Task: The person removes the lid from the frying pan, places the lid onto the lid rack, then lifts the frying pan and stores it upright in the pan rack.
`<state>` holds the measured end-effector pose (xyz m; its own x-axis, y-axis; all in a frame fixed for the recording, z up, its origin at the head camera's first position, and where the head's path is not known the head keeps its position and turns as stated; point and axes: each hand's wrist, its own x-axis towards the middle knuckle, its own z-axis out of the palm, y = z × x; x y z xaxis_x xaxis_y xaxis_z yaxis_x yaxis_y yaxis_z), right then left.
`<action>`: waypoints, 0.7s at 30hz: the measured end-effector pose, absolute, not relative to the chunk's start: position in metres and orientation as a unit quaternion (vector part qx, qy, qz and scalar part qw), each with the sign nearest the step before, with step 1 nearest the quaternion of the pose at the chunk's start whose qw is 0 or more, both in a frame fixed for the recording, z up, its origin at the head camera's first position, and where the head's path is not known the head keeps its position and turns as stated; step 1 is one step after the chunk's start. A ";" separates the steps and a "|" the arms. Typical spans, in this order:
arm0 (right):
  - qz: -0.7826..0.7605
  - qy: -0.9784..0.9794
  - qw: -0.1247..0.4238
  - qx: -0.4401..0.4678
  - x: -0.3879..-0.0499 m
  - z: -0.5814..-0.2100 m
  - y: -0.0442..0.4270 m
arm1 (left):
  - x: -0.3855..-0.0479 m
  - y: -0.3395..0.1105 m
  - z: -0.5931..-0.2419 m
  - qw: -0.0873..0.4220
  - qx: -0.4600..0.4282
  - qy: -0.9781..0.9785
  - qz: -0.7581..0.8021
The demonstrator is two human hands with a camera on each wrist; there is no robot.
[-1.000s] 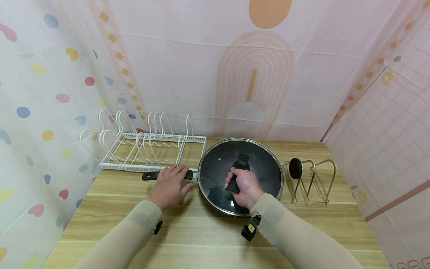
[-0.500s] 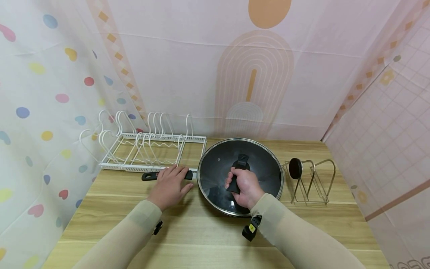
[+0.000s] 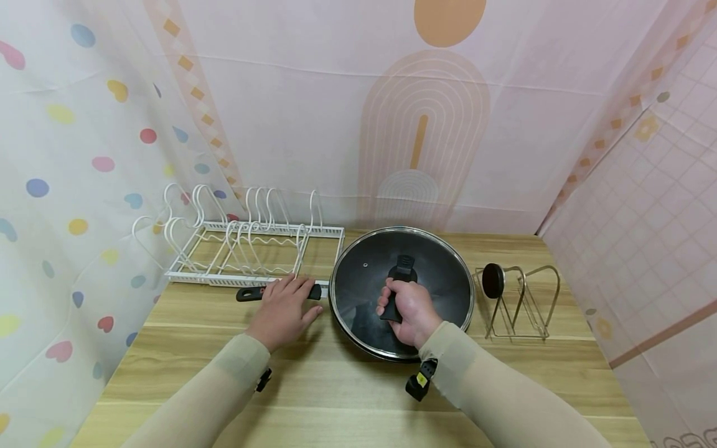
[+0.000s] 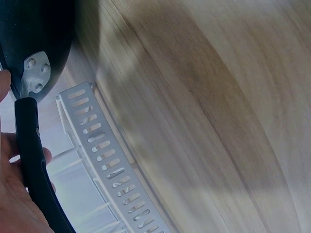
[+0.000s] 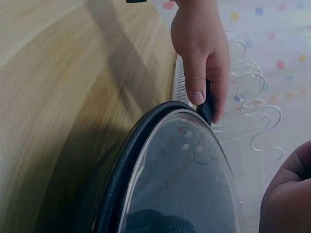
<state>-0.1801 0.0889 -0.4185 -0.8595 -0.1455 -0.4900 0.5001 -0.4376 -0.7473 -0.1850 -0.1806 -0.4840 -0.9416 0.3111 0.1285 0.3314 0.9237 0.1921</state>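
Observation:
A dark pan (image 5: pixel 127 160) sits under a glass lid (image 3: pixel 358 274) with a steel rim; the pan's edge shows below the lid's near side. My right hand (image 3: pixel 411 312) grips the black lid knob (image 3: pixel 404 266), fingers curled round it. In the right wrist view the lid (image 5: pixel 180 179) looks slightly raised from the pan, with part of my right hand (image 5: pixel 289 194) at the edge. My left hand (image 3: pixel 284 311) rests across the black pan handle (image 3: pixel 250 293), fingers fairly straight. The left wrist view shows fingertips (image 4: pixel 47 155) beyond the handle (image 4: pixel 30 141).
A white wire rack (image 3: pixel 213 277) stands at the back left, close against the pan handle. Right of the pan is a small metal rack (image 3: pixel 518 336) with a round black piece (image 3: pixel 493 280). Patterned curtains hang behind and along both sides of the wooden table (image 3: pixel 336 404).
The lid has risen slightly with my right hand, and more of the pan's near edge shows under it. My left hand has stayed on the handle.

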 end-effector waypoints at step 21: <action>-0.819 0.512 0.199 0.167 -0.180 -0.416 0.091 | -0.184 -0.179 -0.483 0.051 -0.163 -0.980 -0.105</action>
